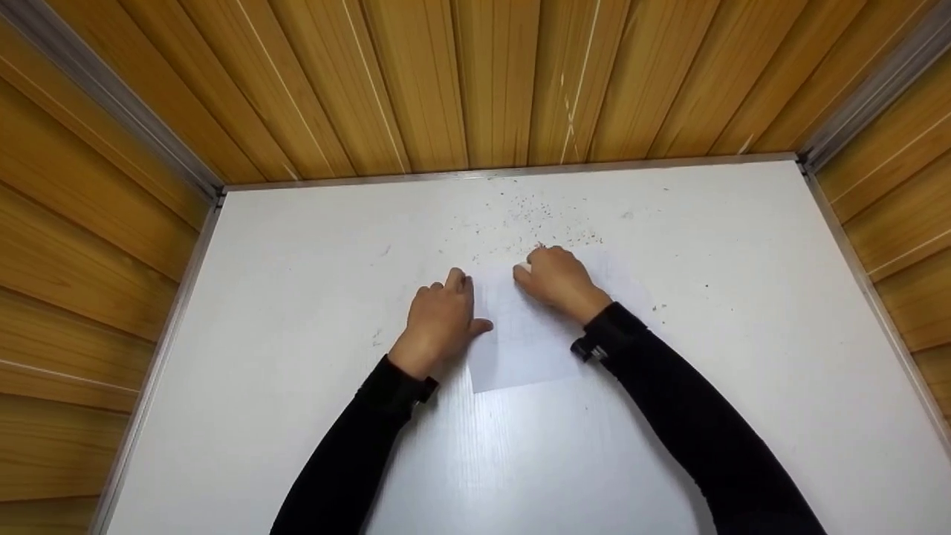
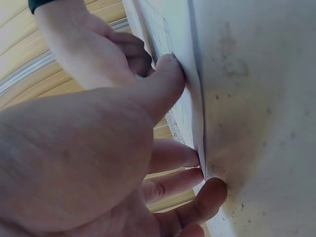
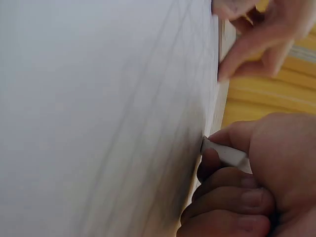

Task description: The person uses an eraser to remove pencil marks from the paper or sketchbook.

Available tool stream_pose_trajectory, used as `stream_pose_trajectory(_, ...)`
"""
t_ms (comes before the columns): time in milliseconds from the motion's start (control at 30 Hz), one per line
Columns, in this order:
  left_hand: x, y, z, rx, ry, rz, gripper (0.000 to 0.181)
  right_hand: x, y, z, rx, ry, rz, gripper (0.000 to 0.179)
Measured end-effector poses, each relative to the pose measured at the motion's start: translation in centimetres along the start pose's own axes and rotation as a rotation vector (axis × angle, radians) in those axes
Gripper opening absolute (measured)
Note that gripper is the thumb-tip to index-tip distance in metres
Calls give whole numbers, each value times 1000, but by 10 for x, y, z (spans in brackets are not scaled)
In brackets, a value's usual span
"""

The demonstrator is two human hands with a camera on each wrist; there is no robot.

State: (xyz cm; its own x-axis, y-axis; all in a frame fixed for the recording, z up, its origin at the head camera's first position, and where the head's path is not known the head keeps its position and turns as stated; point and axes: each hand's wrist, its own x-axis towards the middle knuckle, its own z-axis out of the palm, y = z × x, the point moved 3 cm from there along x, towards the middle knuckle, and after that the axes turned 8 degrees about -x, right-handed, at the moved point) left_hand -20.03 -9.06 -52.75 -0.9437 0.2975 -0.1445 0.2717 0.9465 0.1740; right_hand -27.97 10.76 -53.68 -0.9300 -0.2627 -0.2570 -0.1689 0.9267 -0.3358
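Observation:
A sheet of white paper lies on the white table, and faint pencil lines cross it in the right wrist view. My right hand pinches a small white eraser between thumb and curled fingers, its end right at the paper's surface near the far edge. Along the paper's left side, my left hand presses down with thumb and fingers spread. In the left wrist view the left thumb rests on the sheet, while fingertips touch near its edge.
Dark eraser crumbs are scattered over the table beyond the paper, with a few to its right. Faint smudges mark the white tabletop. Wood-patterned panels wall in the back and both sides.

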Motion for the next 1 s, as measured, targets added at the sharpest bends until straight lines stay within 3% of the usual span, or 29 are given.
stream_pose_trajectory(367, -4, -4, -2, -5, -23, -3, 91, -15, 91, -36, 58, -47, 131, 65)
stream_pose_trajectory(567, -3, -5, -3, -7, -50, -16, 92, -26, 118, -46, 56, -4, 183, 66)
stream_pose_trajectory(767, -3, -4, -2, -31, -58, -12, 93, -33, 113, -46, 64, 51, 199, 59)
stream_pose_trajectory(1000, -2, -4, -3, -25, -54, -16, 94, -29, 64, -29, 100, -6, 151, 58)
